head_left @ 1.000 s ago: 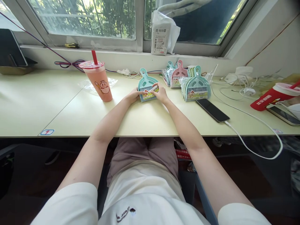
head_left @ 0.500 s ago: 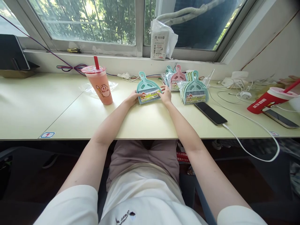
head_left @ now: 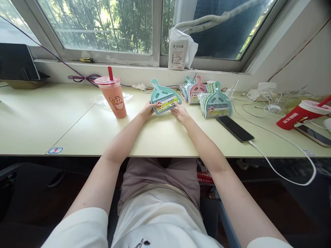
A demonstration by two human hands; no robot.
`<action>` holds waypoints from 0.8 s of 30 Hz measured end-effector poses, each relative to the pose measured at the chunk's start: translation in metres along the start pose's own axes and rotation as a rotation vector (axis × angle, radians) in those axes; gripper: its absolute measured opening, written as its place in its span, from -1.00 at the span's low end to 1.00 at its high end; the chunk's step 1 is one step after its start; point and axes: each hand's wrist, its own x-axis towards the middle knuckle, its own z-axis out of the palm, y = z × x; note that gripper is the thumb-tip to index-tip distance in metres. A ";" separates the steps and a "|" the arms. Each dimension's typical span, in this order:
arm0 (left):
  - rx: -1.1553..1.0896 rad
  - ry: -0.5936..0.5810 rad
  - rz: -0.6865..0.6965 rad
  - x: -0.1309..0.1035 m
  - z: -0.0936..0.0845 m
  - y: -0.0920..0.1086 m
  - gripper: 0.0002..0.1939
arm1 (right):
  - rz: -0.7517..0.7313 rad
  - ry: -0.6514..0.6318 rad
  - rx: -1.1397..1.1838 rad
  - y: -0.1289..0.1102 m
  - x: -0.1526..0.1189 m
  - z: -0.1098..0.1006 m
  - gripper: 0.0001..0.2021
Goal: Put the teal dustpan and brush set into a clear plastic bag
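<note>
I have the teal dustpan-and-brush set (head_left: 163, 92) up in front of me, over the middle of the table (head_left: 160, 137), between the pink drink cup (head_left: 117, 103) and the stack of packaged dustpan sets (head_left: 218, 100). My left hand (head_left: 148, 110) pinches its left edge, thumb across the end of the printed label (head_left: 166, 103), the other fingers mostly hidden behind. My right hand (head_left: 181, 113) is half spread at the lower right corner, thumb at the front edge and fingers underneath; I can't tell how firmly it grips.

What worries me most is that right corner: with so light-looking a hold, the set could pivot on my left pinch and slip down. Pressing hard at both ends could buckle the label or push it askew. The cup stands near my left forearm, so a careless outward swing could tip it and spill the drink.

The handle (head_left: 158, 86) points away from me, toward the window and a little left; the wide lip faces back toward me and slightly right. The long axis follows that same slant, while the label crosses it, rising toward my right. Whether the lower edge touches the table, I can't tell.
</note>
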 end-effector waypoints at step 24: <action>0.002 0.014 -0.054 -0.005 0.011 -0.001 -0.60 | 0.034 -0.084 0.294 -0.007 -0.019 0.010 -0.92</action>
